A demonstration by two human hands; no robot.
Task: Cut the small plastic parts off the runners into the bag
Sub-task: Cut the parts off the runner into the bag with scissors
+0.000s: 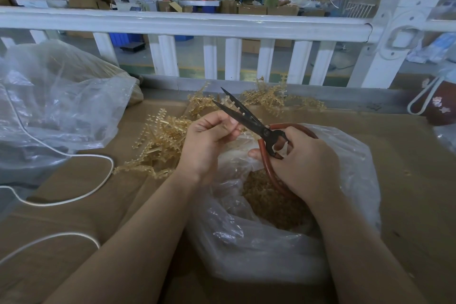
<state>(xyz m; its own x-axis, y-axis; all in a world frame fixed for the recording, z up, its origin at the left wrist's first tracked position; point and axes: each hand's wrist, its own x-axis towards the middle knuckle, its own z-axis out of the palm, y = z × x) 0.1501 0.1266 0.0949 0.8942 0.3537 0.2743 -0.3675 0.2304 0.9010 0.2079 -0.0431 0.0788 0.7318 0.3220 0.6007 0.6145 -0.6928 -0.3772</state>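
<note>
The left hand (pixel 209 140) pinches a thin runner (pixel 235 128) between thumb and curled fingers, holding it up into the parted blades of the scissors (pixel 249 118), just above the open mouth of the bag (pixel 345 155) in the near middle of the worktop (pixel 407 180). The right hand (pixel 303 163) is wrapped round the red loop handles, fingers through them, with the blades pointing far and left. The runner looks light and springy – a slim amber stick with little side branches – so it would likely flick or twist if held far from the cut; taking it close to the blades, as here, seems the sound place. The cut parts (pixel 271 202) lying in the bag are tiny and would probably bounce or scatter if they dropped outside its mouth. The bag itself is soft and floppy and may sag shut. More runners lie in a loose pile (pixel 162 140) on the left and along the far edge, tangled enough that pulling one may drag others. Most of the held runner is hidden behind the left fingers, and its pale colour blurs into the pile behind it – how many parts remain on it cannot be told. The lower scissor handle is covered by the right hand.
</note>
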